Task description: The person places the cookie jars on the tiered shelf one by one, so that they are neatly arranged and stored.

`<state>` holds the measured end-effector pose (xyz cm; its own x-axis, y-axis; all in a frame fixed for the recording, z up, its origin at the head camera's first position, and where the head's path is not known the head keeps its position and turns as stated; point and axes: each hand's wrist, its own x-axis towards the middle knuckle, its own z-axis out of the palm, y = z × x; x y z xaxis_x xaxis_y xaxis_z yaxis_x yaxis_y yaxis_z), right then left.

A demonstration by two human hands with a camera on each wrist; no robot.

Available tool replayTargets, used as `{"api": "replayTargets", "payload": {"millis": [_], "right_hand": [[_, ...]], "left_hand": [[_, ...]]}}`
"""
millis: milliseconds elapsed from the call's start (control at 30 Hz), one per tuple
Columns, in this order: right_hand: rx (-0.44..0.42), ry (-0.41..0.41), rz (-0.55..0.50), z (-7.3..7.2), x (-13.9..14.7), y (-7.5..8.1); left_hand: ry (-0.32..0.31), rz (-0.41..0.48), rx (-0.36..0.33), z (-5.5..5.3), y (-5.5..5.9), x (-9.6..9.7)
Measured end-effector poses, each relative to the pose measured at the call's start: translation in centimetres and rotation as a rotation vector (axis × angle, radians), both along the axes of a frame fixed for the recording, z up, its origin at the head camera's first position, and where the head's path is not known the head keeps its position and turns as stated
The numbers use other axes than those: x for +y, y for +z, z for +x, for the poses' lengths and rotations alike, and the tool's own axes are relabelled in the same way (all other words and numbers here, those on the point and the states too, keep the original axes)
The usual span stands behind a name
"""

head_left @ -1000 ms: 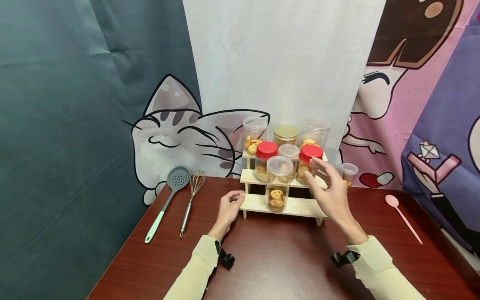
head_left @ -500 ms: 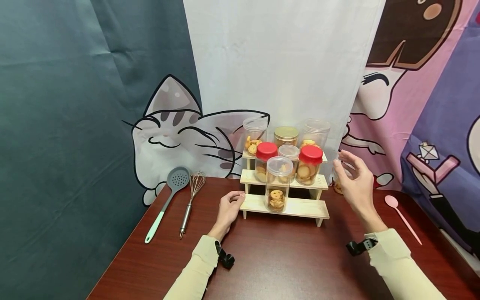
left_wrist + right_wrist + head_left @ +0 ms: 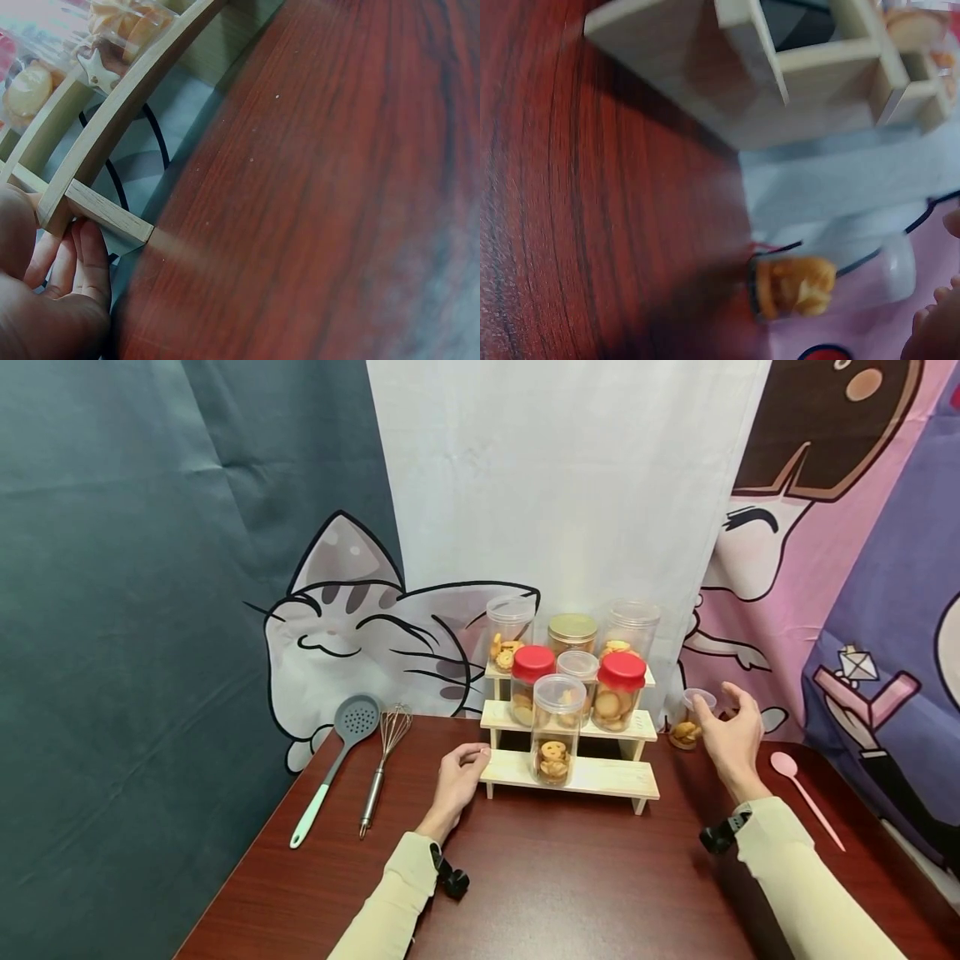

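Observation:
At the left end of the lowest step of a three-tier wooden display stand, my left hand pinches the board; in the left wrist view its fingers curl under the board beside the stand's foot. My right hand is beside a small clear jar of cookies, right of the stand. Its thumb and fingers are spread near the lid. The right wrist view shows this jar standing on the table, its lid apart from the fingertips at the frame's right edge.
A tall clear cookie jar stands on the lowest step. Above are red-lidded jars, a gold-lidded jar and clear-lidded ones. A slotted turner and whisk lie left, a pink spoon right. A printed curtain hangs behind.
My right hand has moved right, away from the red-lidded jar on the middle step, then down toward the small clear jar. My left hand has stayed on the stand.

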<state>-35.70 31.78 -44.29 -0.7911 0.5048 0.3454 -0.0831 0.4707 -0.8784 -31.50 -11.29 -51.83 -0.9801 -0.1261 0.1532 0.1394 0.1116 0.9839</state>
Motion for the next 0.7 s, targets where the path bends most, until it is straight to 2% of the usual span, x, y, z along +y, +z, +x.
{"api": "replayTargets", "payload": {"millis": [133,400,533,700], "right_hand": [[-0.099,-0.001,0.006,-1.0,0.7,-1.0],[-0.229,0.074,0.102,-2.5,1.3,-2.0],[-0.262,0.097,0.157,-2.8,1.5,-2.2],[-0.26,0.098,0.16,-2.8,1.6,-2.3]], "left_hand": [[-0.007,0.002,0.0,0.0,-0.1,-0.1],[-0.005,0.002,-0.021,0.0,0.0,-0.2],[-0.002,0.005,-0.008,0.0,0.0,0.0],[0.002,0.012,0.001,0.1,0.0,0.1]]}}
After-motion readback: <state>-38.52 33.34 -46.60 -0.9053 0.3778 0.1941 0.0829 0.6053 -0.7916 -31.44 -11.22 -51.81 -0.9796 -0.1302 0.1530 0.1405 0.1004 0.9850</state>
